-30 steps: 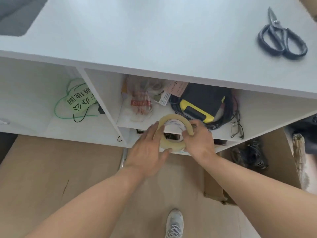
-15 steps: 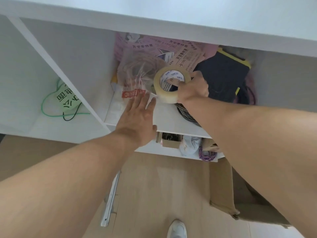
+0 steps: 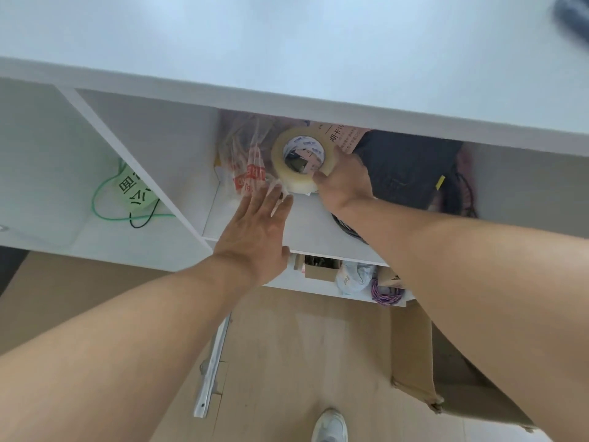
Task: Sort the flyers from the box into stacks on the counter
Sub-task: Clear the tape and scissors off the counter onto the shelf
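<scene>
The green tag [image 3: 135, 193] bears large Chinese characters, one reading 公; the pink flyer [image 3: 342, 138] shows 卡.

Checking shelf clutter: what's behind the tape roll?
Through the clear tape roll core, pink printed paper and something dark show. The right hand and crinkled plastic bag cover the rest.

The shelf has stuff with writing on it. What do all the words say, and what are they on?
"公" and "里": green tag in the left compartment, seen upside down; the rest is cut off.
"朗卡": pink flyer behind the tape roll; its smaller print is too small to read.
Red print on the plastic bag: too crumpled to read.
Blue print inside the tape roll's core: too blurred.
</scene>
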Demonstrator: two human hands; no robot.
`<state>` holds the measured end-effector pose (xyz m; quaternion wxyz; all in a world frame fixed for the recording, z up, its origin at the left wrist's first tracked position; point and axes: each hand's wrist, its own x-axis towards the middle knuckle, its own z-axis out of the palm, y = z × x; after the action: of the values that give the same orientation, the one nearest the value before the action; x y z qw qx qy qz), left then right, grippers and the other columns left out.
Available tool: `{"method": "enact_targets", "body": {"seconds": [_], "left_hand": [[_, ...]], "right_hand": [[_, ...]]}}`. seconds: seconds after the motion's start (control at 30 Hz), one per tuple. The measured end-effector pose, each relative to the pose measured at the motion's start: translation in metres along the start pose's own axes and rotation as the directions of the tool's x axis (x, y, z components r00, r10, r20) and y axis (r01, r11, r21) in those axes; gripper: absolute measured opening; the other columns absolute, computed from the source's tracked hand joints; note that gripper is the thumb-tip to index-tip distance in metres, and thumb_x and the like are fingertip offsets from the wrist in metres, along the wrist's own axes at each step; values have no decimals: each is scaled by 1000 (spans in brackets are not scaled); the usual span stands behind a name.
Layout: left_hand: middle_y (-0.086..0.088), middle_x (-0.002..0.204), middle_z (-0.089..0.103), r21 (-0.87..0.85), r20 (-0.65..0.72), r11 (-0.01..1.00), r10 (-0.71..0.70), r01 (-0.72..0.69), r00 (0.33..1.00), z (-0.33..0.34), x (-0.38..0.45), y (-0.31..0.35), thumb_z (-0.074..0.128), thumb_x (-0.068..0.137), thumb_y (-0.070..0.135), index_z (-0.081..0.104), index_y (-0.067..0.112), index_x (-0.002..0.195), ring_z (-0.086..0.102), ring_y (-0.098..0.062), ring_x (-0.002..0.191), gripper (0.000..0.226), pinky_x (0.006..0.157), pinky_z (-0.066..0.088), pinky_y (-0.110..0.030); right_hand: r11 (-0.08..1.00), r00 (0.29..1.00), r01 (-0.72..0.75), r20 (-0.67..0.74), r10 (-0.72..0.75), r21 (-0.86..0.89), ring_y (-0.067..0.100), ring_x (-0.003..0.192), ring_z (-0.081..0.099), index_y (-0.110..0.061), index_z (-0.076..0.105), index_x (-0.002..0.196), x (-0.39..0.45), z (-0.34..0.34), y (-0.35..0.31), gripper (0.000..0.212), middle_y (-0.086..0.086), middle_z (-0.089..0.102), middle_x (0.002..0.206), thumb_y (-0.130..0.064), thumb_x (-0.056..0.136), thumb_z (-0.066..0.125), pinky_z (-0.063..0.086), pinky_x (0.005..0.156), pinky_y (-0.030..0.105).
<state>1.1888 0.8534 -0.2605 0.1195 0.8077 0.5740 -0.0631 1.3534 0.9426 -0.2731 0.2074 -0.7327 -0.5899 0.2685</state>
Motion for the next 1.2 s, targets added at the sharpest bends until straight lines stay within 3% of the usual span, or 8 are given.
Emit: {"method": "enact_targets", "body": {"seconds": [0.2,0.33,0.53,0.6,0.77,0.83,0.97,1.2], "left_hand": [[3,169,-12,-205,47,975,-76,84,996,-52,-32,7,50,101,39,-4,25,162,-12,-17,155,82,126,-3,-34],[1,170,-5,-321,89,939,-97,121,991,-73,-97,22,50,102,39,2,24,162,-6,-18,156,78,127,5,-37],[3,169,4,-438,10,893,-110,103,994,-145,-179,44,50,102,38,9,26,161,1,-14,156,73,125,10,-34],[6,169,1,-448,-28,892,-82,61,996,-173,-187,53,50,103,37,5,27,162,-2,-12,156,75,126,7,-34],[3,170,1,-415,-158,909,-35,-35,987,-236,-162,71,52,102,34,1,23,162,-3,-14,156,79,127,6,-40],[2,170,1,-397,-188,917,-33,-45,982,-255,-146,80,50,103,35,2,22,162,-2,-15,156,77,127,6,-38],[4,170,-1,-393,-168,919,-30,-39,985,-266,-119,99,47,104,38,2,24,162,-4,-13,156,75,127,5,-36],[3,170,1,-348,-108,937,-75,33,991,-266,-65,122,47,103,34,1,23,162,-3,-15,156,75,127,5,-35]], "right_hand": [[996,993,86,73,-88,26,24,134,49,-27,38,154,-83,-38,-17,60,4,49,147,-33,99,62,43,109,38],[997,989,9,145,-21,82,20,122,61,-32,32,157,-160,-66,-31,63,-8,41,156,-45,100,56,44,110,40],[997,991,42,124,-49,61,9,132,51,-36,35,155,-249,-142,-77,58,-16,39,156,-48,101,52,44,111,41],[995,992,72,96,-78,65,5,119,57,-38,35,154,-258,-170,-93,57,-18,43,152,-45,102,54,49,104,39],[990,998,50,-39,-45,131,1,84,61,-31,42,152,-233,-241,-121,50,-9,53,138,-28,103,54,50,88,28],[988,995,5,-100,10,153,3,90,63,-28,45,150,-207,-266,-118,48,-9,51,142,-27,103,53,47,92,28],[985,973,-144,-167,159,96,23,127,55,-17,49,147,-145,-305,-86,48,5,52,146,-22,100,56,41,107,34],[952,946,-305,-114,302,-10,29,112,58,-11,54,132,-62,-325,-40,44,11,59,127,-18,90,66,47,92,35]]}}
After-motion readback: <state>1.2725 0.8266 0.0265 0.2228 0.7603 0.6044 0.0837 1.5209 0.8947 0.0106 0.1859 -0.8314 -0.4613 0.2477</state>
